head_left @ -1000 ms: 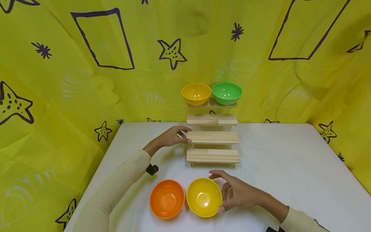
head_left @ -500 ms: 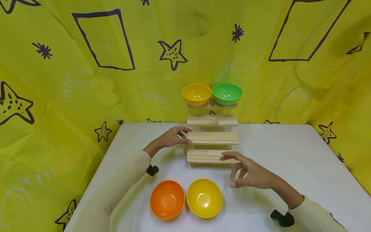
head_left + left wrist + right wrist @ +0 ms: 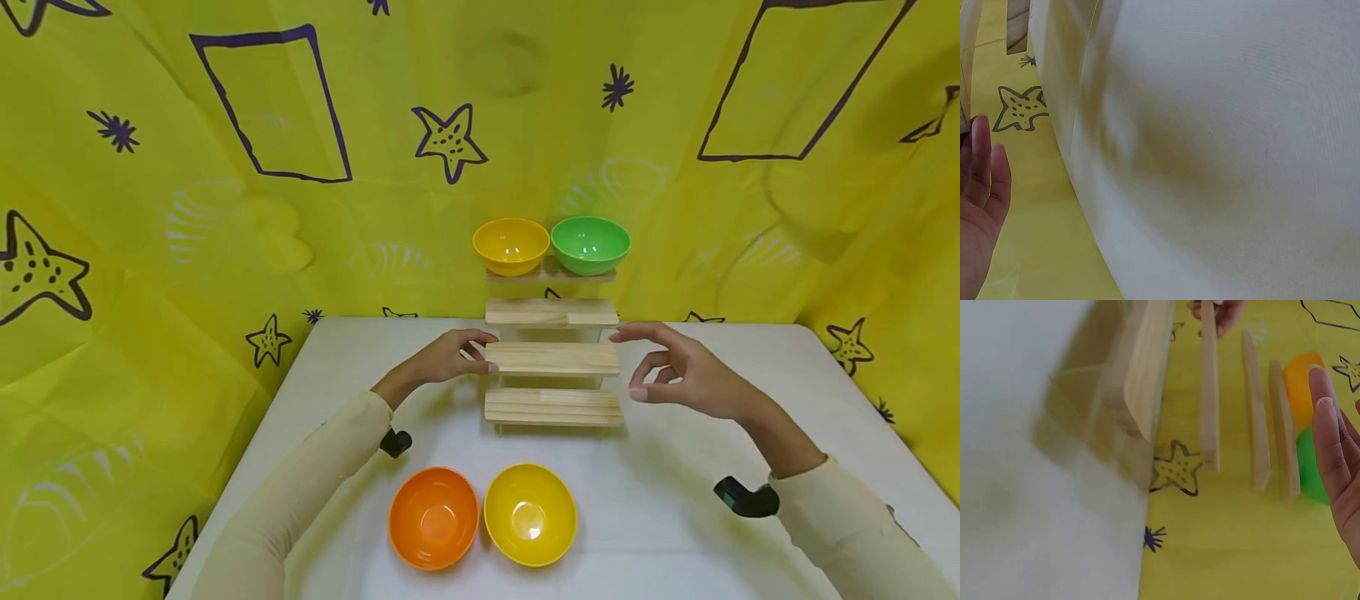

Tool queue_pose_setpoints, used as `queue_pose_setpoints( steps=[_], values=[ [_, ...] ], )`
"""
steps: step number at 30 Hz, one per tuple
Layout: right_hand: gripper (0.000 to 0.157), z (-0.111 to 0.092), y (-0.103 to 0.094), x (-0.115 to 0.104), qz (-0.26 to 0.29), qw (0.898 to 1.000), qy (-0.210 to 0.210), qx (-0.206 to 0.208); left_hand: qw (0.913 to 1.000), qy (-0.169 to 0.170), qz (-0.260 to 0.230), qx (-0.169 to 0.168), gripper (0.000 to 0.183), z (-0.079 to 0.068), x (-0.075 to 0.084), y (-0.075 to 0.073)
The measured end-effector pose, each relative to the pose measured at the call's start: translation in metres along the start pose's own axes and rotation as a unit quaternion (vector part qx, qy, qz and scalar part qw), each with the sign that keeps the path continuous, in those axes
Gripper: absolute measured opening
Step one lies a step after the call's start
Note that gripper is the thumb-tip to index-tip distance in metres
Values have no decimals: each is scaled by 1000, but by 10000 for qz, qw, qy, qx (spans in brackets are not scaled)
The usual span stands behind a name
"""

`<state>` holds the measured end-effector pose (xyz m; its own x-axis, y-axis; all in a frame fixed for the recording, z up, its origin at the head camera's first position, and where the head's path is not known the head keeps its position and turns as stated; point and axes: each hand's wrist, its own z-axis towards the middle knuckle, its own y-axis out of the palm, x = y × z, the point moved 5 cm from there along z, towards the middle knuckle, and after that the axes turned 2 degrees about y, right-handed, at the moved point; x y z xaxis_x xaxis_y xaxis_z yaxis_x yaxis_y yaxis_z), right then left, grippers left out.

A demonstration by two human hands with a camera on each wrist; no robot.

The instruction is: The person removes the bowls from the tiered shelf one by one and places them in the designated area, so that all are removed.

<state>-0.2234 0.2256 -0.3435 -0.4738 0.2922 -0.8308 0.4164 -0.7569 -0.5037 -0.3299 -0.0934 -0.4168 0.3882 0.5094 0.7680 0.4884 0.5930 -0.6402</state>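
Note:
My left hand (image 3: 444,357) pinches the left end of a tiered wooden display stand (image 3: 552,358), at its second step from the bottom. In the left wrist view, the fingertips (image 3: 981,128) meet the end of the wood. Level with that step on the right side, my right hand (image 3: 693,375) hovers beside the stand, holding nothing, its fingers loosely curved and apart from the thumb. A yellow-orange bowl (image 3: 511,250) and a green bowl (image 3: 591,248) sit side by side on the top step. Below the stand, an orange bowl (image 3: 432,521) and a yellow bowl (image 3: 530,517) rest upright on the table.
The white table (image 3: 675,533) runs back to a yellow sheet (image 3: 405,225) printed with stars and fish, which also rises along both sides. Black wrist devices show beneath both sleeves.
My right hand has left the yellow bowl's right rim and moved up and to the right, to the stand's right end. The left hand keeps its hold; the bowls stay put.

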Motion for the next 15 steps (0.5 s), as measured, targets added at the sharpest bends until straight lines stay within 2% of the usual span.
queue_pose_setpoints(
  steps=[7, 11, 15],
  values=[
    [64, 11, -26, 4, 86, 9996, 132, 223, 10000, -16, 50, 20, 57, 0, -1, 0],
    [64, 18, -40, 10, -58, 9986, 347, 389, 10000, -40, 59, 25, 57, 0, -2, 0],
    [57, 27, -53, 13, -138, 9964, 611, 567, 10000, -63, 50, 42, 56, 0, -1, 1]
  ],
)
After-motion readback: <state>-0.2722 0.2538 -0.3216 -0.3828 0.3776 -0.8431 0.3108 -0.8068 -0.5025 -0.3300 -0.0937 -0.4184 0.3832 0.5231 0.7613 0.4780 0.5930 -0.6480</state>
